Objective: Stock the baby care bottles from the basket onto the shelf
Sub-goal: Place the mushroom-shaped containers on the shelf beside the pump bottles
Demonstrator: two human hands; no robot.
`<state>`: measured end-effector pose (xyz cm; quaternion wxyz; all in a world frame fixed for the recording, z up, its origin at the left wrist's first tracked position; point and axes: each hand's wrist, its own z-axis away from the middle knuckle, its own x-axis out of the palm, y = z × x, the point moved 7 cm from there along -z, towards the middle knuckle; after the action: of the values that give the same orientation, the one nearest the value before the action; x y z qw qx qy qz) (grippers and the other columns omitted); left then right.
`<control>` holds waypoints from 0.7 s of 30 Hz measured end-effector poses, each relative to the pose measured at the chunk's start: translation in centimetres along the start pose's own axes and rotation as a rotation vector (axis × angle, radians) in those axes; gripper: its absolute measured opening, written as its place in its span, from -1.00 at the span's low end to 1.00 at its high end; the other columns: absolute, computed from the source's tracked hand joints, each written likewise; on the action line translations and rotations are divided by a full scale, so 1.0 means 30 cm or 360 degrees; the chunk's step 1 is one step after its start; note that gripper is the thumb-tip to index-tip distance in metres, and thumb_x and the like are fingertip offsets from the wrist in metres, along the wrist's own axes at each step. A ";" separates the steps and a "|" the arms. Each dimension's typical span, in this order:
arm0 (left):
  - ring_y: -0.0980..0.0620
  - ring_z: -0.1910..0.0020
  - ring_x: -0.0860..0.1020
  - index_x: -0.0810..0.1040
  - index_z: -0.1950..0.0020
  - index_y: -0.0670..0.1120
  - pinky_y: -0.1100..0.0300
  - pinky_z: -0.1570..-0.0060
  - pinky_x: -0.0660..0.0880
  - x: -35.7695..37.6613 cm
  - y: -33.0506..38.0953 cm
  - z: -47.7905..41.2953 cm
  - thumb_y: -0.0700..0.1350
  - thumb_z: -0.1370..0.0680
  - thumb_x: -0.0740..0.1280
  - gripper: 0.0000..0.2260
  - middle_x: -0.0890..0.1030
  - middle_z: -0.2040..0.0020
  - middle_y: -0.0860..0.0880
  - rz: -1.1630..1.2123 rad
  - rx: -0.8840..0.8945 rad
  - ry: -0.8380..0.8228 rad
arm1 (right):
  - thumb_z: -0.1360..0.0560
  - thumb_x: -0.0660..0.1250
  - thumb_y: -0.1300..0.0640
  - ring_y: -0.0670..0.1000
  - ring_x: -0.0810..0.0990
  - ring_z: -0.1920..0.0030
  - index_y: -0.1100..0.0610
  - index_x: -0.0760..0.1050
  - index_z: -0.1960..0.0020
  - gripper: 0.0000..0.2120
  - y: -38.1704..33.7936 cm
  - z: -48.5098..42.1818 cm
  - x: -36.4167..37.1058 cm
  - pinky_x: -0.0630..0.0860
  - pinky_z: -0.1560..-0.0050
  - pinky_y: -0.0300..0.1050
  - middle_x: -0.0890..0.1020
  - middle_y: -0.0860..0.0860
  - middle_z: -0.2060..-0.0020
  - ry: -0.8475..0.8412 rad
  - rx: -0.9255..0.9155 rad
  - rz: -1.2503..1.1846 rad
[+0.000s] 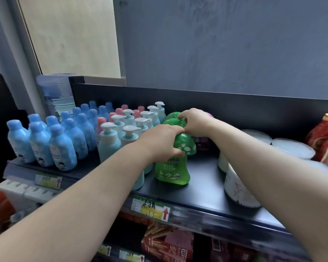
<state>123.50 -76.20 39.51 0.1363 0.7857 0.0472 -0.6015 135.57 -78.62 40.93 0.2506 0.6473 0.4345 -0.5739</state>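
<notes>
A green mushroom-shaped bottle (172, 171) stands near the front of the black shelf (203, 190). My left hand (159, 141) grips its spotted green cap from the left. Behind it stand more green mushroom bottles (171, 121). My right hand (194, 121) rests on top of them with its fingers curled over a cap. A pink-purple bottle (203, 142) is partly hidden under my right wrist. The basket is out of view.
Blue bottles (61, 148) and light-blue pump bottles (110, 140) fill the shelf's left side. White round tubs (292, 148) and a cotton-swab tub (239, 188) sit at the right, red packs (326, 138) beyond. A price tag (150, 208) hangs on the shelf edge.
</notes>
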 end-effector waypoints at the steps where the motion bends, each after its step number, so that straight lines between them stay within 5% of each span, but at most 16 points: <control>1: -0.03 -0.28 0.43 0.30 -0.46 0.07 0.04 -0.20 0.43 0.006 -0.003 -0.011 0.07 -0.46 0.41 -0.40 0.46 -0.34 0.01 -0.0012 -0.0002 -0.0012 | -0.47 0.38 -0.01 0.07 0.48 -0.26 0.11 0.39 -0.41 -0.45 0.008 -0.002 -0.008 0.39 -0.17 -0.14 0.51 0.06 -0.28 -0.0027 -0.0002 -0.0020; 7: -0.06 -0.35 0.35 0.28 -0.46 -0.04 0.01 -0.29 0.36 0.029 -0.029 -0.080 0.00 -0.51 0.37 -0.44 0.34 -0.40 -0.03 -0.0097 -0.0040 -0.0018 | -0.52 0.22 0.18 0.14 0.60 -0.07 0.17 0.64 -0.05 -0.75 0.124 -0.027 -0.060 0.50 -0.02 -0.13 0.68 0.10 0.00 0.0197 0.0080 -0.0195; 13: -0.10 -0.33 0.36 0.29 -0.40 -0.08 -0.06 -0.23 0.42 0.051 -0.040 -0.127 -0.05 -0.49 0.38 -0.47 0.26 -0.41 -0.03 -0.0135 -0.0069 -0.0048 | -0.57 0.19 0.13 0.14 0.36 -0.34 0.02 0.42 -0.39 -0.61 0.216 -0.100 -0.024 0.39 -0.28 -0.01 0.39 0.08 -0.34 0.0165 0.0186 -0.0006; 17: -0.13 -0.45 0.22 0.07 -0.53 0.08 -0.07 -0.31 0.37 0.081 -0.032 -0.149 -0.16 -0.48 0.36 -0.29 0.03 -0.57 -0.02 -0.0205 -0.0098 -0.0147 | -0.56 0.19 0.10 0.15 0.32 -0.35 -0.10 0.31 -0.44 -0.55 0.232 -0.138 0.032 0.42 -0.26 0.07 0.33 0.04 -0.38 -0.0012 0.0243 0.0228; 21: -0.14 -0.46 0.21 0.13 -0.51 0.12 -0.03 -0.26 0.39 0.088 -0.031 -0.158 -0.24 -0.48 0.30 -0.33 0.00 -0.58 -0.01 -0.0245 -0.0123 -0.0089 | -0.52 0.22 0.15 0.16 0.42 -0.28 -0.20 0.22 -0.47 -0.44 0.240 -0.164 0.060 0.51 -0.14 0.03 0.35 0.02 -0.33 -0.0071 0.0263 0.0305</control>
<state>128.42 -74.28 37.98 0.1211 0.7568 0.1267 -0.6297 144.19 -77.66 39.02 0.2598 0.6915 0.3161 -0.5954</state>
